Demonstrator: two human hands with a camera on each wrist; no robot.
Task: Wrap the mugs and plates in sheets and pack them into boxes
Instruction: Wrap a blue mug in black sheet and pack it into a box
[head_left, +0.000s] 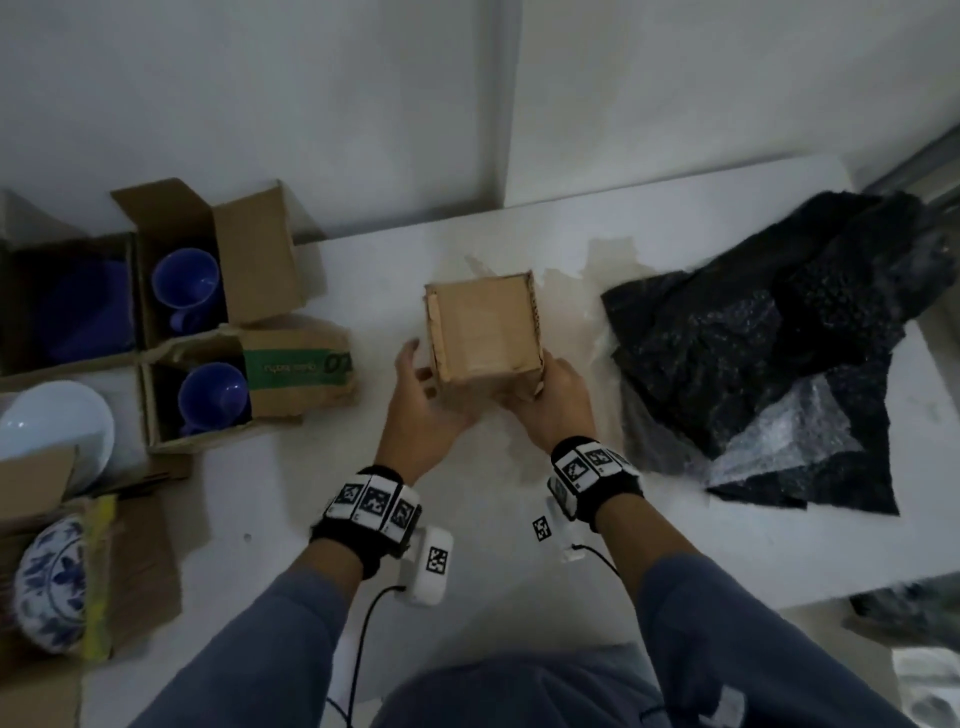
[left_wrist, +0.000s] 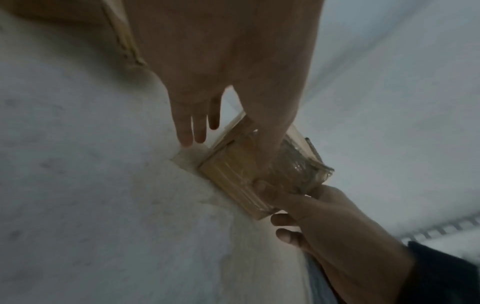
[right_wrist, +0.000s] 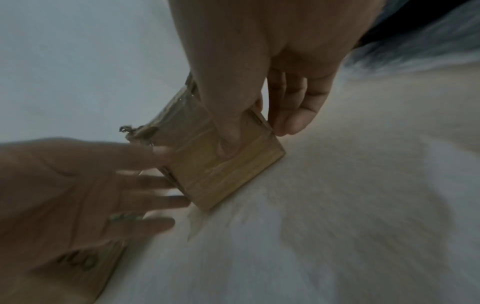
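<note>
A small closed cardboard box (head_left: 483, 332) (left_wrist: 231, 174) (right_wrist: 223, 172) stands on the white table (head_left: 467, 519) in the middle of the head view. My right hand (head_left: 545, 387) (right_wrist: 259, 127) grips its near right corner, thumb on the taped face and fingers curled round the edge. My left hand (head_left: 423, 379) (left_wrist: 221, 139) is beside the box's left side, fingers straight and spread, their tips touching it. Two blue mugs (head_left: 187, 283) (head_left: 213, 397) sit in open boxes at the left. Black bubble-wrap sheets (head_left: 753, 353) lie at the right.
At the far left are a white plate (head_left: 57, 426), a blue-and-white patterned plate (head_left: 49, 587) in cardboard and a dark blue plate (head_left: 83, 312) in an open box. A clear bubble-wrap piece (head_left: 779, 441) lies on the black sheets. A wall runs behind the table.
</note>
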